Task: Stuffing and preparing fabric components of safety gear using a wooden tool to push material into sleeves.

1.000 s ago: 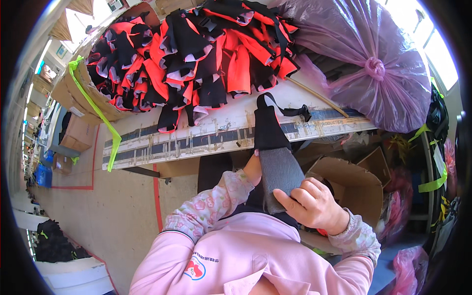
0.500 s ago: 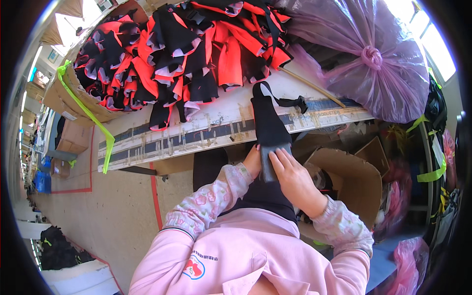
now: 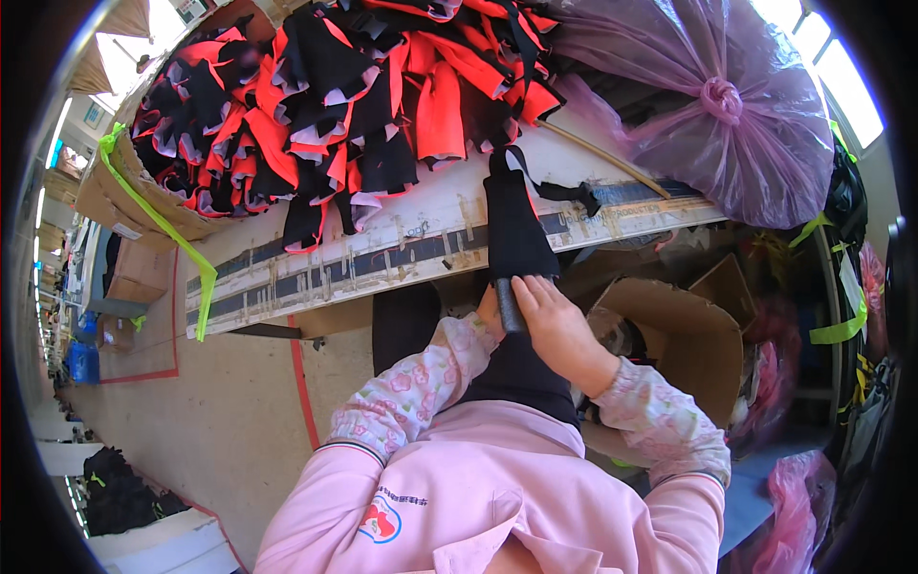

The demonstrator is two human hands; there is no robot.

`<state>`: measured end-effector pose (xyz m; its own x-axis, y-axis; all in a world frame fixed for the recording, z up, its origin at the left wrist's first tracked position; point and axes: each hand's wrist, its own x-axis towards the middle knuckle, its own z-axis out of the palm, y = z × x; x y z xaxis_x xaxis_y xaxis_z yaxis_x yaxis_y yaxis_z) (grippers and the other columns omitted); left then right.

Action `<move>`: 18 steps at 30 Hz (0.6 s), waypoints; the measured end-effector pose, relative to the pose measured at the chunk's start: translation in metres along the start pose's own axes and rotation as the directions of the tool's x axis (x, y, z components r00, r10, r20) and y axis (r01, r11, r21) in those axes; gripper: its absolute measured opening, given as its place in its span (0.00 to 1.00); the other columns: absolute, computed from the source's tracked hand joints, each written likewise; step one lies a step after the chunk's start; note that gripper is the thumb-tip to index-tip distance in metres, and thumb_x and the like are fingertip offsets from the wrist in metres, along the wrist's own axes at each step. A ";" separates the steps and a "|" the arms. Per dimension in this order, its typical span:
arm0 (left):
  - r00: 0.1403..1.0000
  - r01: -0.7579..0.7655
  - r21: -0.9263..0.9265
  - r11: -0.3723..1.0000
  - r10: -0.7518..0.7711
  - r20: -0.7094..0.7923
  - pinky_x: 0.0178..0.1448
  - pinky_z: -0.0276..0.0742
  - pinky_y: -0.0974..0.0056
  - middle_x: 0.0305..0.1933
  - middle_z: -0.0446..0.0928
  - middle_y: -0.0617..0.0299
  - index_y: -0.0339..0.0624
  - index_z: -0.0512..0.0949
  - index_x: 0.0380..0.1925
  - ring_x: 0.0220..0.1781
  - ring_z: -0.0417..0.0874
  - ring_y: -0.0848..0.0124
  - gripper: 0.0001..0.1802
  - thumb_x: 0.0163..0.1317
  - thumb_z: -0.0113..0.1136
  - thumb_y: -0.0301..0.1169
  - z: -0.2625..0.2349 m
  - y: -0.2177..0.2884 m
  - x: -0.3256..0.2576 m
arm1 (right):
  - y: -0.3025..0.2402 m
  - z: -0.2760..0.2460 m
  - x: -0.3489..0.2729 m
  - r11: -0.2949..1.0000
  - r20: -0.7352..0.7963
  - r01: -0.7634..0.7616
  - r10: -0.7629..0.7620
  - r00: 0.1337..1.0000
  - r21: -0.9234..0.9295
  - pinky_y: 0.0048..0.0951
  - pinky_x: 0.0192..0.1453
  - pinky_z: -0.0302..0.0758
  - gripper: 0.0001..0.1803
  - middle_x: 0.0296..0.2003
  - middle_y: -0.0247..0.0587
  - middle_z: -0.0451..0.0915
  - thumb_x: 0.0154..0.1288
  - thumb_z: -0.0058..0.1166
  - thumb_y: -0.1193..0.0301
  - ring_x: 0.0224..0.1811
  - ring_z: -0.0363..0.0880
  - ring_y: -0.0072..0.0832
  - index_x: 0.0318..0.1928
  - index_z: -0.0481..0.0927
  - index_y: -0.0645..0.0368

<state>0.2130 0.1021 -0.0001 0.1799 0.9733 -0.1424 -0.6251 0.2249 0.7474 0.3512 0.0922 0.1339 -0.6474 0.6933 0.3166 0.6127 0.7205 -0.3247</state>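
Observation:
A black fabric piece (image 3: 519, 230) lies across the table's near edge, its narrow end toward the pile and its wide end toward me. A black strap with a buckle (image 3: 571, 194) trails from it to the right. At the wide end shows a grey, slab-like part (image 3: 509, 304); whether it is an insert or a folded lining, I cannot tell. My left hand (image 3: 491, 312) closes on its left side, the fingers partly hidden. My right hand (image 3: 564, 328) is pressed over the wide end from the right, fingers together, covering much of the grey part.
Black and orange fabric pieces (image 3: 382, 115) are heaped on the white table (image 3: 449, 251), beside a thin stick (image 3: 612, 163). A knotted purple plastic bag (image 3: 727, 105) sits at the right. Below it stands an open cardboard box (image 3: 684, 325). A yellow-green strip (image 3: 163, 225) hangs at the left.
My right hand has shifted slightly left and up, now covering more of the grey part, which looks narrower. The view has shifted a little; the black piece stays across the table edge.

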 end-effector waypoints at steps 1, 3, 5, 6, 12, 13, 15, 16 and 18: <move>0.992 -0.058 -0.063 0.996 0.065 0.112 0.54 0.72 0.67 0.47 0.76 0.61 0.41 0.72 0.49 0.48 0.77 0.72 0.13 0.65 0.46 0.25 0.001 -0.002 0.000 | 0.003 0.010 0.000 1.000 -0.012 -0.024 0.024 1.000 0.003 0.40 0.55 0.71 0.25 0.47 0.56 0.74 0.50 0.47 0.81 0.51 0.72 0.48 0.52 0.67 0.71; 0.986 -0.168 -0.015 0.986 0.168 0.008 0.55 0.72 0.67 0.47 0.75 0.61 0.42 0.71 0.49 0.50 0.76 0.72 0.13 0.64 0.48 0.26 0.007 -0.007 0.000 | 0.012 0.029 0.002 0.981 -0.031 -0.015 0.009 0.999 -0.193 0.36 0.48 0.73 0.16 0.35 0.46 0.75 0.53 0.47 0.76 0.41 0.74 0.40 0.44 0.70 0.68; 0.983 -0.144 0.324 0.935 0.172 -0.060 0.52 0.73 0.67 0.44 0.75 0.61 0.42 0.71 0.47 0.48 0.77 0.71 0.12 0.63 0.49 0.27 0.011 -0.007 0.005 | 0.023 0.042 0.005 0.987 -0.025 -0.026 0.022 0.999 -0.162 0.35 0.44 0.73 0.10 0.31 0.44 0.74 0.53 0.47 0.75 0.37 0.75 0.37 0.37 0.71 0.63; 0.987 -0.060 0.387 0.920 0.113 -0.114 0.49 0.74 0.67 0.43 0.75 0.62 0.42 0.72 0.45 0.46 0.77 0.71 0.11 0.63 0.48 0.26 0.012 -0.007 0.006 | 0.028 0.046 0.008 0.976 0.046 -0.039 0.050 0.998 -0.213 0.35 0.42 0.73 0.08 0.30 0.43 0.74 0.52 0.49 0.74 0.36 0.75 0.37 0.35 0.71 0.61; 0.949 0.260 0.258 0.931 -0.197 -0.245 0.39 0.76 0.67 0.40 0.76 0.62 0.44 0.71 0.43 0.38 0.79 0.72 0.09 0.64 0.45 0.26 0.006 0.002 0.015 | 0.039 0.043 0.028 0.978 0.217 -0.133 0.166 0.962 -0.160 0.36 0.41 0.74 0.13 0.30 0.45 0.77 0.45 0.61 0.73 0.36 0.78 0.40 0.32 0.72 0.59; 0.931 0.292 0.169 0.941 -0.238 -0.278 0.39 0.76 0.66 0.40 0.76 0.62 0.45 0.71 0.43 0.37 0.79 0.73 0.09 0.64 0.44 0.26 0.005 0.003 0.014 | 0.037 0.043 0.029 0.978 0.229 -0.206 0.207 0.951 -0.030 0.38 0.42 0.73 0.13 0.31 0.49 0.76 0.46 0.59 0.75 0.37 0.77 0.44 0.34 0.72 0.62; 0.946 0.251 -0.042 0.967 -0.255 -0.202 0.40 0.76 0.66 0.41 0.76 0.62 0.45 0.71 0.44 0.39 0.79 0.72 0.10 0.64 0.45 0.28 0.004 0.001 0.012 | 0.032 0.043 0.030 0.955 0.251 -0.278 0.245 0.936 0.106 0.40 0.42 0.73 0.13 0.32 0.53 0.75 0.47 0.58 0.77 0.39 0.75 0.48 0.35 0.72 0.64; 0.968 0.189 -0.245 0.951 -0.222 -0.113 0.42 0.76 0.65 0.43 0.76 0.61 0.46 0.71 0.46 0.41 0.79 0.72 0.11 0.64 0.46 0.29 0.003 -0.002 0.011 | 0.029 0.044 0.028 0.934 0.196 -0.299 0.261 0.945 0.197 0.41 0.43 0.72 0.13 0.32 0.55 0.75 0.47 0.54 0.79 0.39 0.74 0.51 0.36 0.72 0.65; 0.964 0.207 -0.215 0.954 -0.236 -0.119 0.43 0.75 0.66 0.43 0.76 0.61 0.46 0.70 0.46 0.42 0.79 0.72 0.11 0.64 0.47 0.29 0.002 -0.011 0.012 | 0.024 0.047 0.025 0.906 0.147 -0.309 0.277 0.949 0.287 0.42 0.44 0.72 0.13 0.33 0.57 0.74 0.47 0.51 0.81 0.39 0.73 0.55 0.37 0.72 0.66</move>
<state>0.2233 0.1110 -0.0083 0.2305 0.8910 -0.3912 -0.7224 0.4260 0.5446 0.3289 0.1264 0.0921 -0.5111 0.8558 0.0799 0.6254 0.4341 -0.6484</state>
